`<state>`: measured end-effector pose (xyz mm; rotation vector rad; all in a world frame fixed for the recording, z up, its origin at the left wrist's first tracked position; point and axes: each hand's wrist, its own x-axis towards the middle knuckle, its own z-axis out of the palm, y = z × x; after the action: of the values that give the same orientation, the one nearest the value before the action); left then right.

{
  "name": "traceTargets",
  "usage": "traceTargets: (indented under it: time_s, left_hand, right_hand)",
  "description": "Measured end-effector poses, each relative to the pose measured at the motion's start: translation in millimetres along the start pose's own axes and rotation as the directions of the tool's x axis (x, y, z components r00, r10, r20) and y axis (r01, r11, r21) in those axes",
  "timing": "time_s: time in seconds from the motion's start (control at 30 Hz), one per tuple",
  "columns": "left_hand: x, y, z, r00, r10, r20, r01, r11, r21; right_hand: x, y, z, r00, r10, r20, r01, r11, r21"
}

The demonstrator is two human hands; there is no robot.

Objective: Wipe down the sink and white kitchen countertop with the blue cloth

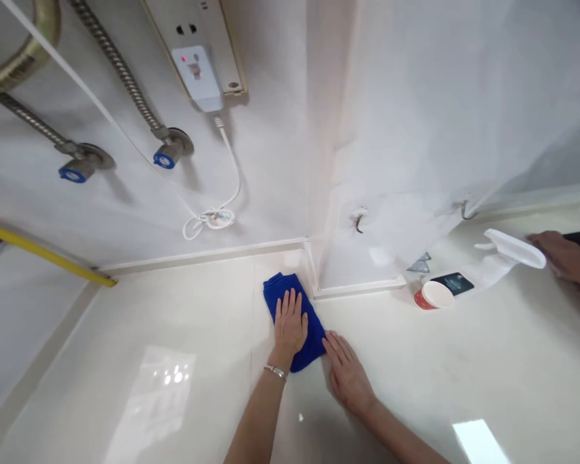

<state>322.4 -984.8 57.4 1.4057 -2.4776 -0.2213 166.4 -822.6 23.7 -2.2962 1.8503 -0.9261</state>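
A folded blue cloth lies on the pale counter close to the wall corner. My left hand rests flat on top of it, fingers stretched out and together, a thin bracelet on the wrist. My right hand lies flat on the counter just right of the cloth, fingertips touching its lower edge, fingers extended.
A red cup with a white lid, a dark card and a white plastic object sit at the right. Another person's hand reaches in there. On the wall are a socket strip, a cord and two blue-capped valves.
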Motion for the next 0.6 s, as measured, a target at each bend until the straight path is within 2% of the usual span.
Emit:
traceTargets:
  time_s: [0.3,0.4,0.6]
  left_hand:
    - [88.9,-19.7,15.8,0.985,0.17,0.029,-0.165,0.976,-0.143]
    - [107.4,-23.9,21.6,0.98,0.197,0.037,-0.187,0.967,-0.174]
    - [137.2,-31.8,25.2,0.984,0.177,0.029,-0.168,0.968,-0.185]
  right_hand:
    - [6.7,-5.1,-11.6,0.996,0.077,0.035,-0.077,0.997,-0.009]
    - [8.0,-6.5,-14.7,0.995,0.082,0.056,-0.081,0.997,-0.017]
    - [9.6,-7.1,-17.6,0.995,0.072,0.075,-0.07,0.997,-0.024]
